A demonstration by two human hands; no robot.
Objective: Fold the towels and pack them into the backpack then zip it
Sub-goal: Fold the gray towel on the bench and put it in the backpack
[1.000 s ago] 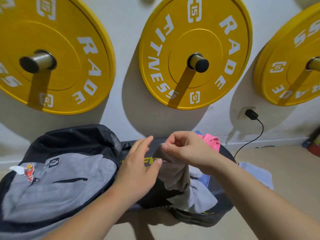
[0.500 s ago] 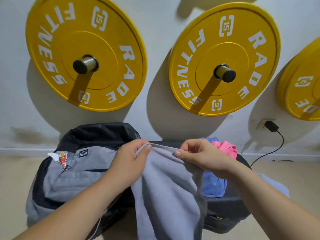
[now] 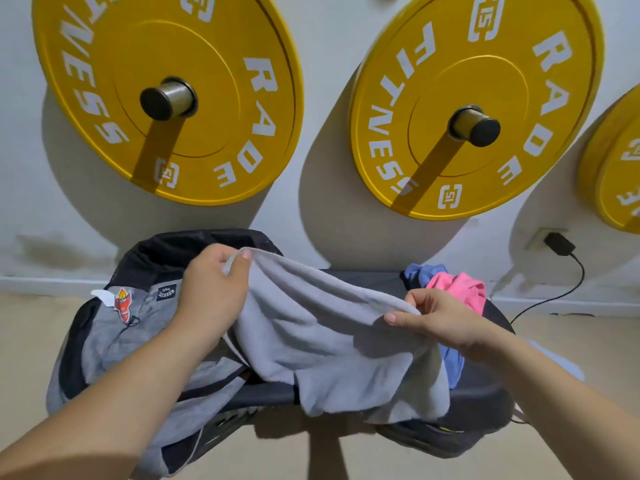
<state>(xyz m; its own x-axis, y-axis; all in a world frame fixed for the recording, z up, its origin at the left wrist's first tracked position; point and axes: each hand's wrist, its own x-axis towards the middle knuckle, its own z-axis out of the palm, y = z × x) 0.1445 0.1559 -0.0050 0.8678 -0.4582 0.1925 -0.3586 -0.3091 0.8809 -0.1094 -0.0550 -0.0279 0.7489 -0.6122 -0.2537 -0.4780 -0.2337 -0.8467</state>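
Note:
A grey towel (image 3: 322, 344) hangs spread between my two hands above a black bench (image 3: 374, 278). My left hand (image 3: 213, 289) pinches its upper left corner, raised over the backpack. My right hand (image 3: 440, 323) pinches the top edge further right and lower. The grey and black backpack (image 3: 110, 337) lies on the left end of the bench, partly behind my left arm. A blue towel (image 3: 419, 273) and a pink towel (image 3: 457, 289) lie bunched at the bench's far right, partly hidden by my right hand.
Yellow weight plates (image 3: 173, 91) hang on wall pegs above the bench. A black charger (image 3: 557, 244) sits in a wall socket at the right, its cable trailing down to the beige floor (image 3: 27, 341). The wall stands right behind the bench.
My hands have drawn apart along the grey towel's top edge, the left going up and left, spreading the cloth wider. A second ago it was still bunched between them.

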